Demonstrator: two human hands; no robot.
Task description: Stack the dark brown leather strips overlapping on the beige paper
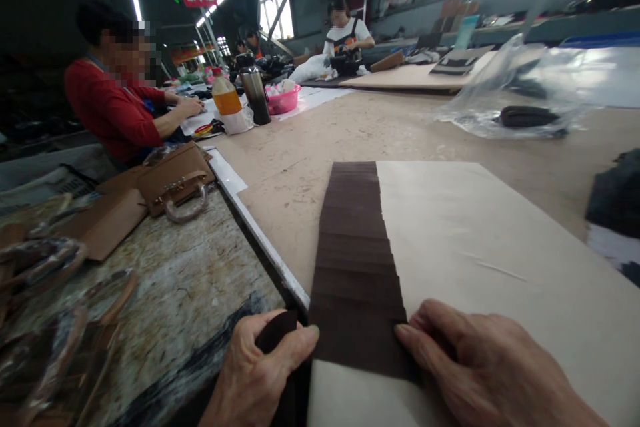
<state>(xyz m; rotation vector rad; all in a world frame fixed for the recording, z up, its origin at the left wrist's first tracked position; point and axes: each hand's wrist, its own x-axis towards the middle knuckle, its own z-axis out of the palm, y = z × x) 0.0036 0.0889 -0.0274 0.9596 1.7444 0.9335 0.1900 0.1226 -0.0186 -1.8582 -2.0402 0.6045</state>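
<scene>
A row of several overlapping dark brown strips (355, 253) lies fanned along the left edge of a cream board (480, 247) on the tan worktable (320, 147). My left hand (255, 373) pinches a dark brown piece (275, 333) at the near left end of the row, thumb touching the nearest strip. My right hand (480, 373) rests flat on the board, its fingertips pressing the near right corner of the row.
A tan handbag (175, 183) and plastic-wrapped straps (45, 320) lie on the marbled bench to the left. A person in red (115, 107) works at far left; another sits at the back (345, 37). A bottle (226, 97), flask (254, 88), pink bowl (285, 100) and clear plastic bag (520, 90) stand farther off.
</scene>
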